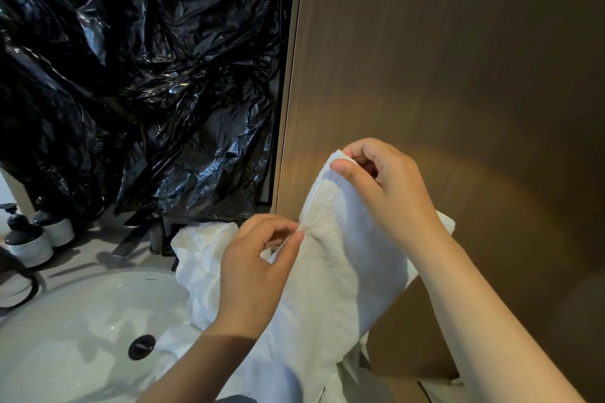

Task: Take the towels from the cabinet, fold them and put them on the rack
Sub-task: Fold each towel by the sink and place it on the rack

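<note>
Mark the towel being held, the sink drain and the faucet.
towel (340,271): head view, middle of the hanging cloth.
sink drain (141,347): head view, centre of the dark plug.
faucet (130,238): head view, along its slanted spout.

Dim scene, warm glow on panel (458,173), wide-angle bending

White cloth against black and brown

The towel (334,271) at 6 o'clock is plain white with no print. The plastic sheet (131,75) at 10 o'clock is glossy black with pale glints. The panel (458,59) at 2 o'clock is brown with fine vertical grain and an amber glow low down. The sink (82,321) at 8 o'clock is white with a dark drain (141,347). The bottles (29,242) at 9 o'clock are black over white.
</note>
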Demonstrator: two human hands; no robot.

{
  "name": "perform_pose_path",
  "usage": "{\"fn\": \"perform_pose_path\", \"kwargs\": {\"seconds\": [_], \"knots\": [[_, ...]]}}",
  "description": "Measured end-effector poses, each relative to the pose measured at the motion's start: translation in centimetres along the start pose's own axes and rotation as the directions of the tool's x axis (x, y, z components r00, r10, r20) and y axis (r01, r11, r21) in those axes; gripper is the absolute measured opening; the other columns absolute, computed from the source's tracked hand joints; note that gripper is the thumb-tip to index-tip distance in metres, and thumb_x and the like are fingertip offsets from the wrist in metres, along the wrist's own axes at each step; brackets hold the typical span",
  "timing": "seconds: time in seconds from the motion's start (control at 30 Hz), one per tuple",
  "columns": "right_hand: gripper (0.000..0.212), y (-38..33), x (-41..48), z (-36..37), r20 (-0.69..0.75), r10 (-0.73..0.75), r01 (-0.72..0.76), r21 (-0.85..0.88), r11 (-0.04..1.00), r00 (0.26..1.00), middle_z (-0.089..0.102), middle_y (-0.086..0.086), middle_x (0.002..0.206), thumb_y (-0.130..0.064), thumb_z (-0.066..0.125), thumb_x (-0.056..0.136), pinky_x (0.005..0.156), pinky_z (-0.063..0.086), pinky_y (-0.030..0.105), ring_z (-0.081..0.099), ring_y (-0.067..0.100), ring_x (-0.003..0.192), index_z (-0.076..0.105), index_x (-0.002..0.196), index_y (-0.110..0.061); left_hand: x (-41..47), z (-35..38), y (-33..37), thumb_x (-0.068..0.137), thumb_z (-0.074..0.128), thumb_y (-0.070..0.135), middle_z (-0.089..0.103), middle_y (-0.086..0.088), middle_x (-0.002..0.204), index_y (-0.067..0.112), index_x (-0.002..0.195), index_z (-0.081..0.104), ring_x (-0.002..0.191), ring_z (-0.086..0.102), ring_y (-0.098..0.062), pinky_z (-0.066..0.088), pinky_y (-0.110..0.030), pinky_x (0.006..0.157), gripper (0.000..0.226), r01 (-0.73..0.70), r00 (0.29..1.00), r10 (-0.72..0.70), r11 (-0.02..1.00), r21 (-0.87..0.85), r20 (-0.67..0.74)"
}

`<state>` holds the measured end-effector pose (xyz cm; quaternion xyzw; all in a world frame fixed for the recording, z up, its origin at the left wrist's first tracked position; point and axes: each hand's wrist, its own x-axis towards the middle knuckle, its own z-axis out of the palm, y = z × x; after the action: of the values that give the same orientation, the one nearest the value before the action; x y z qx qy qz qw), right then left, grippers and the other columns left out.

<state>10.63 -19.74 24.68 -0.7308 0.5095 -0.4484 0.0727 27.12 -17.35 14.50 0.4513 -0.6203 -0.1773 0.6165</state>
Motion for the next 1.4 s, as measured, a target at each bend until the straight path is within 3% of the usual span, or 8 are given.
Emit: {"fn": "perform_pose_path", "kwargs": {"seconds": [0.17, 0.3, 0.47, 0.7, 0.77, 1.0, 1.17, 1.4], "knots": [[0.014, 0.2, -0.1, -0.2, 0.022, -0.039, 0.039, -0.006, 0.999, 0.999, 0.058, -0.017, 0.091, -0.04, 0.056, 0.096, 0.067, 0.043, 0.007, 0.058, 0.001, 0.084, 0.056, 0.103, -0.028, 0.2, 0.1, -0.2, 0.088, 0.067, 0.015, 0.068, 0.014, 0.114, 0.023, 0.085, 0.068, 0.102, 0.066, -0.009, 0.054, -0.03, 0.088, 0.008, 0.214, 0.968, -0.164, 0.933, -0.288, 0.19], [0.024, 0.3, -0.1, -0.8, 0.067, -0.123, 0.121, 0.034, 0.992, 0.99, 0.058, -0.02, 0.091, -0.029, 0.057, 0.098, 0.073, 0.044, 0.007, 0.056, -0.005, 0.086, 0.057, 0.121, -0.027, -0.4, 0.3, -0.1, 0.084, 0.066, 0.024, 0.071, 0.013, 0.105, 0.024, 0.083, 0.067, 0.091, 0.07, -0.008, 0.057, -0.024, 0.08, 0.001, 0.277, 0.954, -0.203, 0.875, -0.397, 0.22], [0.014, 0.9, 0.0, -1.2, 0.135, -0.2, 0.198, 0.029, 0.98, 0.97, 0.067, -0.008, 0.097, -0.019, 0.058, 0.098, 0.081, 0.043, 0.009, 0.061, 0.005, 0.095, 0.072, 0.099, -0.021, 0.3, 0.0, -0.8, 0.088, 0.066, 0.026, 0.064, 0.005, 0.076, 0.026, 0.083, 0.065, 0.07, 0.058, -0.007, 0.046, -0.018, 0.065, 0.006, 0.25, 0.951, -0.162, 0.905, -0.344, 0.264], [0.016, 1.6, 0.5, -1.2, 0.115, -0.155, 0.155, 0.012, 0.988, 0.981, 0.066, -0.014, 0.092, -0.022, 0.054, 0.1, 0.079, 0.046, 0.012, 0.061, 0.005, 0.093, 0.069, 0.095, -0.021, -0.3, 0.6, -1.3, 0.082, 0.069, 0.034, 0.066, 0.015, 0.093, 0.033, 0.095, 0.063, 0.089, 0.064, -0.006, 0.049, -0.021, 0.084, 0.014, 0.187, 0.937, -0.112, 0.961, -0.202, 0.332], [0.015, 1.8, 0.5, -1.1, 0.125, -0.153, 0.157, -0.02, 0.987, 0.98, 0.065, -0.013, 0.093, -0.022, 0.054, 0.1, 0.079, 0.046, 0.011, 0.06, 0.004, 0.093, 0.068, 0.096, -0.021, -0.3, 0.5, -1.5, 0.083, 0.069, 0.034, 0.065, 0.015, 0.089, 0.03, 0.09, 0.062, 0.087, 0.062, -0.007, 0.047, -0.016, 0.081, 0.01, 0.112, 0.939, -0.061, 0.985, -0.133, 0.339], [0.015, 2.2, 0.9, -1.5, 0.015, -0.167, 0.168, -0.068, 0.983, 0.986, 0.064, -0.015, 0.093, -0.024, 0.055, 0.099, 0.079, 0.046, 0.01, 0.059, 0.001, 0.093, 0.068, 0.096, -0.021, -0.2, 0.5, -3.1, 0.092, 0.062, 0.032, 0.068, 0.011, 0.087, 0.02, 0.085, 0.076, 0.088, 0.062, -0.008, 0.05, -0.031, 0.079, 0.02, -0.03, 0.931, 0.001, 0.997, 0.073, 0.364], [0.017, 2.4, 1.5, -1.8, -0.037, -0.168, 0.159, -0.179, 0.971, 0.985, 0.061, -0.017, 0.09, -0.028, 0.053, 0.099, 0.077, 0.044, 0.005, 0.058, -0.001, 0.092, 0.068, 0.098, -0.02, -1.7, 1.1, -4.2, 0.085, 0.051, 0.061, 0.061, 0.015, 0.095, 0.022, 0.086, 0.07, 0.095, 0.057, -0.003, 0.047, -0.018, 0.081, 0.043, -0.003, 0.892, -0.033, 0.997, 0.08, 0.45], [0.019, 3.6, 2.0, -2.2, -0.1, -0.069, 0.043, -0.246, 0.968, 0.993, 0.064, -0.009, 0.095, -0.03, 0.054, 0.1, 0.075, 0.044, 0.009, 0.059, 0.002, 0.087, 0.069, 0.099, -0.018, -3.2, 1.9, -6.1, 0.087, 0.051, 0.061, 0.048, 0.017, 0.1, 0.02, 0.09, 0.06, 0.091, 0.048, 0.0, 0.035, -0.004, 0.077, 0.042, -0.109, 0.832, -0.047, 0.963, 0.246, 0.552]]}}
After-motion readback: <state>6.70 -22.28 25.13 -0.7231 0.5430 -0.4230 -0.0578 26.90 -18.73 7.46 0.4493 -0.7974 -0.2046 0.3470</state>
